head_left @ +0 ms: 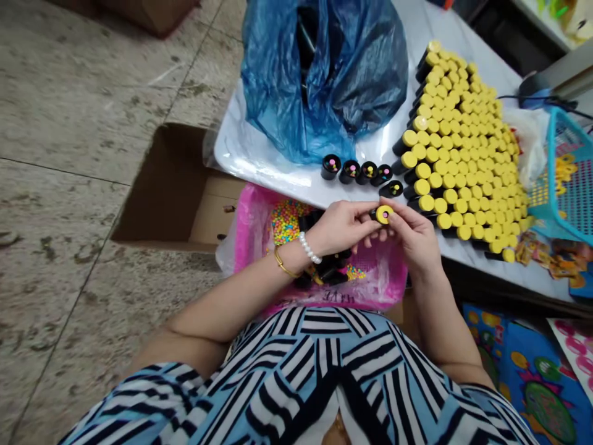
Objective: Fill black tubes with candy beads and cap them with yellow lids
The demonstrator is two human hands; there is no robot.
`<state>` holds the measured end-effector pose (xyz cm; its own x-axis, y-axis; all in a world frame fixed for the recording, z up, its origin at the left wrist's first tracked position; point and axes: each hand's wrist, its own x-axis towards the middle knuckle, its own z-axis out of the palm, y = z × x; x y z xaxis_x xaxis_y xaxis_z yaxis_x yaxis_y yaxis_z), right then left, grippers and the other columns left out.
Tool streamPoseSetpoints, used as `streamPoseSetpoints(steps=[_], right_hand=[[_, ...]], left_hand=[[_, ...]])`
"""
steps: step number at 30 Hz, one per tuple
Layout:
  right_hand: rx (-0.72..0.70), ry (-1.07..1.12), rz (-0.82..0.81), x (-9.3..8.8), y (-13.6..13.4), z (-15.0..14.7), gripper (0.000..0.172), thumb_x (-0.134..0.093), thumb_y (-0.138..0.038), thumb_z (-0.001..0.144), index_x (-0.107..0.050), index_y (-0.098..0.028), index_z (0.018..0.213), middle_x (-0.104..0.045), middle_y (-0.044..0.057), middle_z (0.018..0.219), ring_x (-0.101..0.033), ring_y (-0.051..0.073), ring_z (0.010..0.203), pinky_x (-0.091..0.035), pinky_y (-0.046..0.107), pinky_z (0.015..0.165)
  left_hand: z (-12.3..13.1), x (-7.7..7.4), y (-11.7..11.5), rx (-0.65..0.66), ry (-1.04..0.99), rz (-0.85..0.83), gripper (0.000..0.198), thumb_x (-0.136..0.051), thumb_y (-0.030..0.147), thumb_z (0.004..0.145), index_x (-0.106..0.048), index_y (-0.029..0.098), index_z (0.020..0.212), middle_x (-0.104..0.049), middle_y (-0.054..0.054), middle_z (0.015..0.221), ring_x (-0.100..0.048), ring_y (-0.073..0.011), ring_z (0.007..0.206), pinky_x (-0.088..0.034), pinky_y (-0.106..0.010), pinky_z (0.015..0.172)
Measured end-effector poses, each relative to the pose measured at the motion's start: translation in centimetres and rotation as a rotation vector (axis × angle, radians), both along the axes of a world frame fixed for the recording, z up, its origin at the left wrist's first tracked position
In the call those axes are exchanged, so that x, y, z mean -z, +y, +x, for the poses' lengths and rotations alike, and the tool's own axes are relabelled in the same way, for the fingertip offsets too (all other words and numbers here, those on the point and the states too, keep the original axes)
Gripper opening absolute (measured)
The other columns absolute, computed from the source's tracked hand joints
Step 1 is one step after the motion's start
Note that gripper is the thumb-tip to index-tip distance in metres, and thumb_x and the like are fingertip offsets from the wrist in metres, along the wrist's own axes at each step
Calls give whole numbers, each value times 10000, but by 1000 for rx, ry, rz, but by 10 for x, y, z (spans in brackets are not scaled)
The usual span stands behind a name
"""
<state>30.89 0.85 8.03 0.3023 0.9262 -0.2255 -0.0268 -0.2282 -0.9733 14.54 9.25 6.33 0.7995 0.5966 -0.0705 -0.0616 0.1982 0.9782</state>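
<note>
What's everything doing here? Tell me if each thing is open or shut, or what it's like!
Left hand: fingers pinching the black tube with yellow cap.
Right hand: fingers on that same tube.
Black tube with yellow cap: capped, held up.
Uncapped black tubes: open, beads showing.
Capped tubes: shut, packed in rows.
Blue plastic bag: open.
Cardboard box: open.
Loose beads: heaped in a pink tray.

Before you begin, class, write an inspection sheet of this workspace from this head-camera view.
Surface: glossy white table top.
Job's things: black cylinder with yellow cap, held by both hands; packed yellow-capped black cylinders; five black cylinders with dotted tops; multicoloured beads in a pink plastic bag.
Clutter: blue plastic bag; turquoise plastic basket.
Hands: left hand and right hand, both at the cylinder.
Cables: thin dark cable.
Surroundings: open cardboard box on stained concrete floor.
</note>
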Motion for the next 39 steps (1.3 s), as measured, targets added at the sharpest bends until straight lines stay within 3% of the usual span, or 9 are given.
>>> streamPoseSetpoints(steps=[5,15,21,25,28,31,36,39], right_hand=[[48,-17,10,-3,-1,-1,374,-786,-395,883,-779,-272,1236,-613,-50,636,-592,108,589,-565,278,645],[75,-28,-17,-1,-7,-3,391,-814,-406,860,-786,-282,1229,-681,-28,704,-633,112,619,-590,275,664],[42,-106,-8,-4,-8,-7,363,-739,-435,927,-764,-321,1271,-621,-44,661,-605,128,592,-577,309,646],[5,-56,-11,-2,-9,-2,371,-738,-449,928,-757,-336,1281,-657,-35,700,-643,137,627,-584,321,675],[-21,12,-20,-2,-9,1,396,-743,-481,920,-752,-323,1283,-678,-21,744,-674,144,674,-596,323,695],[1,41,0,-4,-8,-1,389,-783,-455,895,-749,-309,1254,-708,-15,790,-671,125,652,-591,286,656],[26,87,-52,-7,-2,-10,289,-800,-426,871,-745,-244,1088,-648,-41,636,-592,106,491,-514,227,463],[71,120,-72,-6,1,-17,258,-782,-430,874,-699,-247,1036,-605,-62,612,-576,101,460,-495,213,424]], left_hand=[[4,5,-7,-186,80,133,245,-686,197,914,-745,164,1149,-750,0,697,-652,-80,499,-465,-141,452],[5,14,-11,-237,71,282,222,-679,179,910,-737,166,1123,-736,25,677,-653,-76,506,-492,-161,542],[0,-2,-4,-112,68,153,236,-681,249,932,-720,165,1150,-708,25,653,-641,-83,474,-455,-154,444],[3,-10,-1,9,31,-9,246,-608,364,1005,-718,152,950,-714,-13,655,-627,-95,436,-423,-166,364],[6,-7,-7,-67,33,-117,240,-641,365,999,-712,156,1093,-705,0,616,-608,-95,402,-426,-169,348],[5,-4,-12,-138,32,-188,357,-714,341,960,-644,159,1259,-711,13,609,-600,-101,381,-426,-176,338],[5,-11,-7,-100,52,-273,229,-664,376,999,-575,183,1087,-721,6,618,-669,-135,434,-414,-170,327],[9,-15,-5,-97,94,-296,229,-582,402,1047,-508,208,951,-671,39,547,-636,-119,392,-385,-154,325]])
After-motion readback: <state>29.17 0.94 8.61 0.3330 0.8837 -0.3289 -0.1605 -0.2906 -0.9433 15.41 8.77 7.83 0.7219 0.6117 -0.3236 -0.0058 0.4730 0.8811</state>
